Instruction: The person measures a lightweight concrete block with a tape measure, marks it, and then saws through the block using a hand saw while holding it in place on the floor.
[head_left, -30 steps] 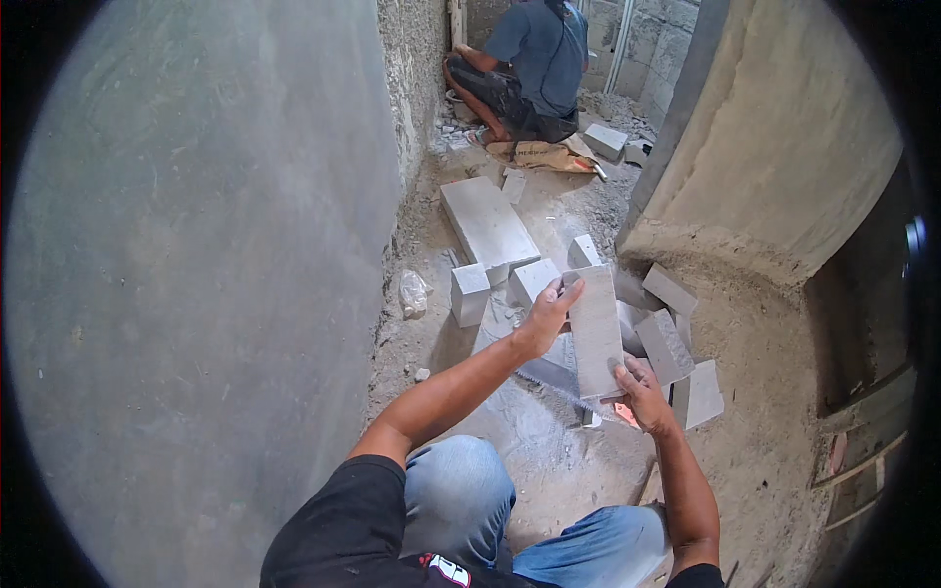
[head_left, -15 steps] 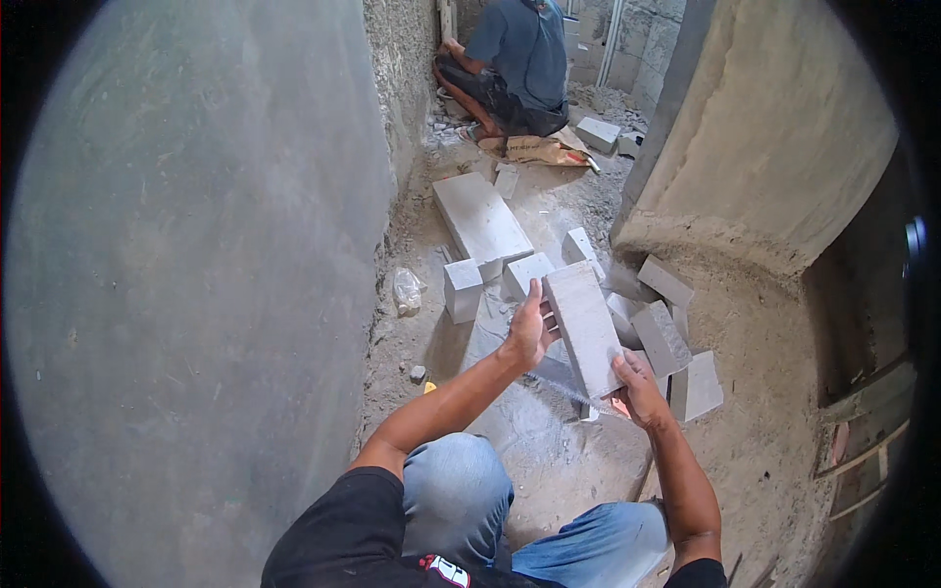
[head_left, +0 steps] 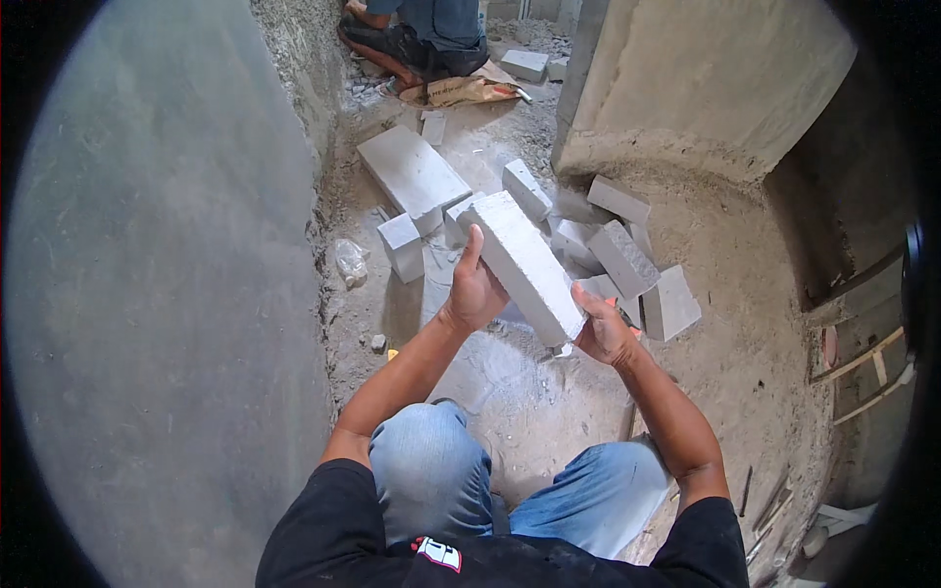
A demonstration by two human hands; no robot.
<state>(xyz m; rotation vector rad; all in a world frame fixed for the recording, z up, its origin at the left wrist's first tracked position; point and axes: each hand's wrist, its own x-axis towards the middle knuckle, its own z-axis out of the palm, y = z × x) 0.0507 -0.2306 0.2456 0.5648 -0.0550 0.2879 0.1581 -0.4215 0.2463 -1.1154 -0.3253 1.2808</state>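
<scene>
Head view: bare left hand (head_left: pixel 478 292) and bare right hand (head_left: pixel 603 330) have their grips curled round a pale-grey rectangular masonry block (head_left: pixel 529 263), above the dusty grey-brown floor (head_left: pixel 537 407); uneven support could let it slip and chip.

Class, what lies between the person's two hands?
A pale block, held between the left hand and right hand, as the head view shows.
</scene>
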